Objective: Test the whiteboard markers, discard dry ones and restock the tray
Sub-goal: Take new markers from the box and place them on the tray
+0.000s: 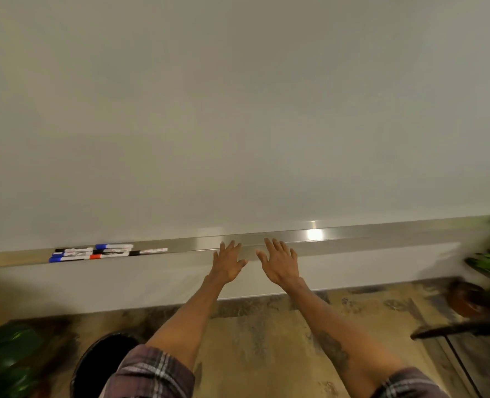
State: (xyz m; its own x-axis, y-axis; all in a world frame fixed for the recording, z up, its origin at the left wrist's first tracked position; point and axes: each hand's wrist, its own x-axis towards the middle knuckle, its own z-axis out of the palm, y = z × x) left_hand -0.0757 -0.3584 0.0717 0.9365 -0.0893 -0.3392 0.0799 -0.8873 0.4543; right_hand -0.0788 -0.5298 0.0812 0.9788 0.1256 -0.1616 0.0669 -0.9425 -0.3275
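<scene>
1. The markers (106,253) lay in a loose cluster at the left of the frame, flat along the metal tray (352,235) under the whiteboard (238,110): blue, black and red caps showed, barrels white, all capped as far as could be told.
2. Light, stiff plastic sticks, by the look of them, smooth and likely to roll; a pinch at mid-barrel would lift one cleanly, with the other hand free to pull the cap.
3. The left hand (228,264) was spread flat at centre frame, fingers splayed toward the tray's front edge, holding nothing. Whether it touched the tray could not be told.
4. The right hand (281,264) sat just beside it, equally wide open and empty, thumbs nearly meeting.
5. Both arms reached straight forward from plaid sleeves (151,374), well to the right of the markers.
6. A dark bin (100,360) waited at lower left, on the floor below the markers, a likely spot for dry ones.
</scene>
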